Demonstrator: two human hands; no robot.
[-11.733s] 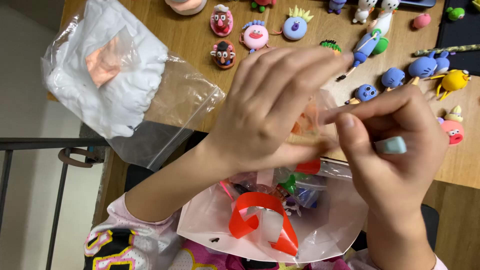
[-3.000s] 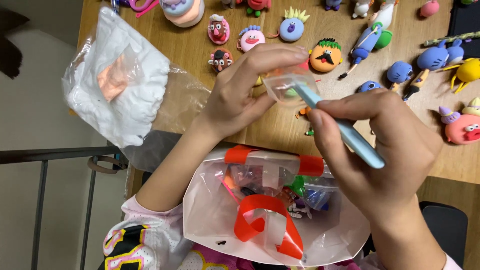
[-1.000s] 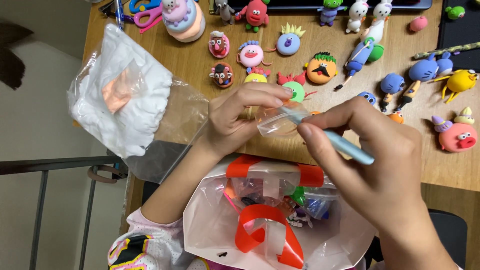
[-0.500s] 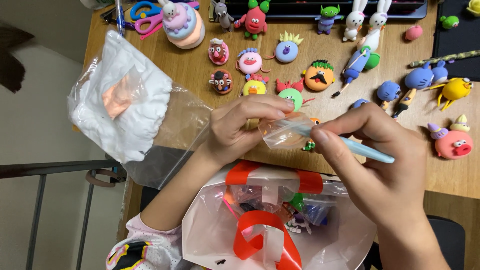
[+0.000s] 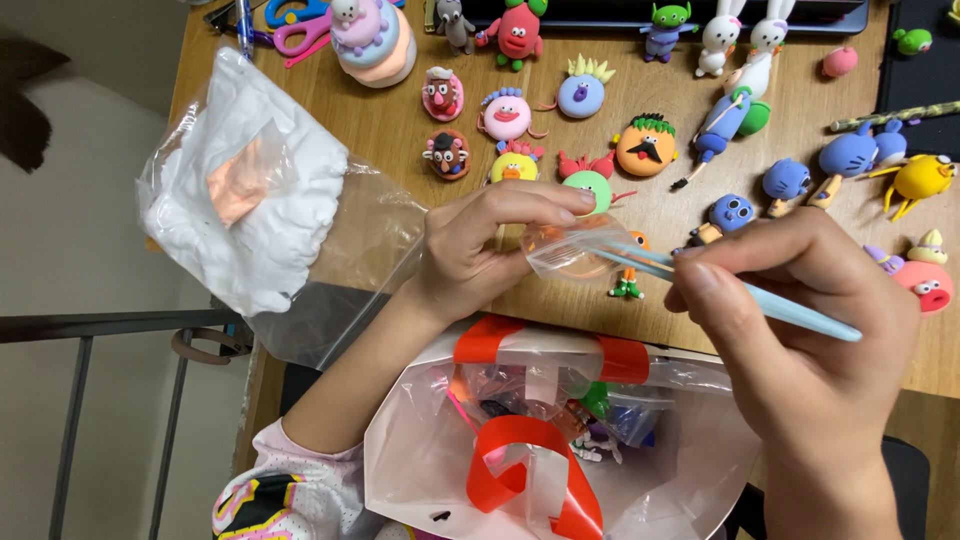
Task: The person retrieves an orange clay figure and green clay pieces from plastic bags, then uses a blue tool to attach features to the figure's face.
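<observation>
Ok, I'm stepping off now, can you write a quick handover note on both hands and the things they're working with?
Left hand: pinches a small clear plastic zip bag holding orange clay, above the wooden table.
Right hand: grips a pale blue pointed modelling tool, its tip inside the small bag's mouth.
Nearby: a large clear bag of white clay lies at the table's left edge; a white plastic bag with red handles sits open on the lap, with small packets inside. Finished clay figures stand across the table.
Done: tool is in the bag.
Left: orange clay is not yet out.
</observation>
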